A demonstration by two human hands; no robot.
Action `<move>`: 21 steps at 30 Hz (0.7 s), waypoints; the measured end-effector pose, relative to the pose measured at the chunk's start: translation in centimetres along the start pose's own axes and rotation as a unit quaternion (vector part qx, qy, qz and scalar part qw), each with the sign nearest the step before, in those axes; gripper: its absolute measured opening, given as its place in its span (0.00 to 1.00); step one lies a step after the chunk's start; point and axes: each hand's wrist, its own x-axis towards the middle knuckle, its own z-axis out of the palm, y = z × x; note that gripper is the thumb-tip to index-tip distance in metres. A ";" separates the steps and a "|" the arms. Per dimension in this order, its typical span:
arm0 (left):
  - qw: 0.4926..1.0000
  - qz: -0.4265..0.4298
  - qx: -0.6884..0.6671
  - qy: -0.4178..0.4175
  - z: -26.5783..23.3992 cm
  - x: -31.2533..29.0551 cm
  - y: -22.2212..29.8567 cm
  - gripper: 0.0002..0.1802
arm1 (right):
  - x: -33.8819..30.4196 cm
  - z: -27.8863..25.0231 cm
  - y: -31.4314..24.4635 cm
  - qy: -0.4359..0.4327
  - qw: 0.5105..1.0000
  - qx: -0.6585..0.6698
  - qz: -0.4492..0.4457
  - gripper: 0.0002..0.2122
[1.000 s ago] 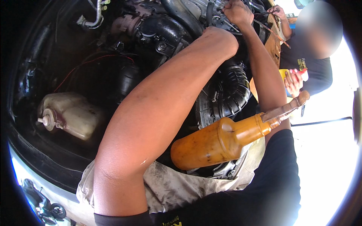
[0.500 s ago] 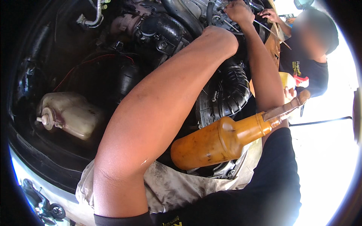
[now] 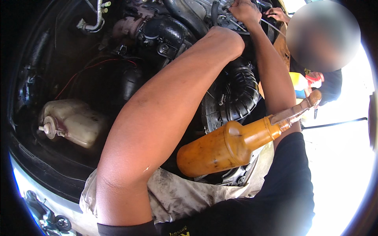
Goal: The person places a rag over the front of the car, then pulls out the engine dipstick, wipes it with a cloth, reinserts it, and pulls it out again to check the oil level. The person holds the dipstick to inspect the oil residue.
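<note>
Both my arms reach across an open engine bay. My right hand (image 3: 246, 12) is at the top among metal engine parts and thin rods, with its fingers curled; what they hold, if anything, is hidden. My left hand (image 3: 230, 37) bends down at the wrist beyond the forearm, and its fingers are out of sight among the engine parts. Black ribbed air hose (image 3: 241, 92) runs below the wrist, between my arms. An amber plastic bottle (image 3: 214, 151) with a long neck and handle-like top lies tilted at the front of the bay, beside my right upper arm.
A whitish reservoir (image 3: 73, 122) sits at the left of the bay. Stained cloth (image 3: 177, 192) covers the front edge. At right a co-worker leans in, one hand (image 3: 277, 14) on the engine's far side, near a yellow bottle (image 3: 298, 81) with a red top. A motorcycle (image 3: 45, 212) stands lower left.
The co-worker's head has moved nearer and to the left. The yellow bottle has shifted slightly. My hands stay at nearly the same engine parts.
</note>
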 end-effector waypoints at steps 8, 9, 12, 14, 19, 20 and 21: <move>1.000 -0.005 -0.004 0.016 -0.1 -0.1 0.4 0.17 | 0.2 -1.1 0.2 -0.033 0.999 -0.002 0.020 0.22; 1.000 -0.006 0.006 0.012 -0.2 -0.3 0.6 0.17 | 0.3 -0.7 0.8 -0.025 1.000 -0.002 0.007 0.22; 0.999 0.001 -0.002 0.035 0.1 -0.4 0.2 0.17 | 0.2 -1.0 0.2 -0.035 0.999 -0.003 0.001 0.22; 1.000 -0.003 -0.001 0.014 0.1 -0.3 0.1 0.17 | 0.2 -1.0 0.1 -0.034 0.999 -0.005 0.008 0.22; 1.000 -0.012 -0.001 0.011 0.0 -0.5 0.3 0.18 | 0.7 -2.2 -0.5 -0.110 0.994 -0.013 0.024 0.23; 1.000 0.002 0.014 0.011 0.0 -0.4 0.2 0.18 | 0.8 -2.1 -0.2 -0.090 0.996 -0.017 0.010 0.23; 0.999 0.017 0.028 0.011 0.0 -0.3 0.1 0.18 | 0.9 -1.9 0.1 -0.071 0.997 -0.021 -0.004 0.22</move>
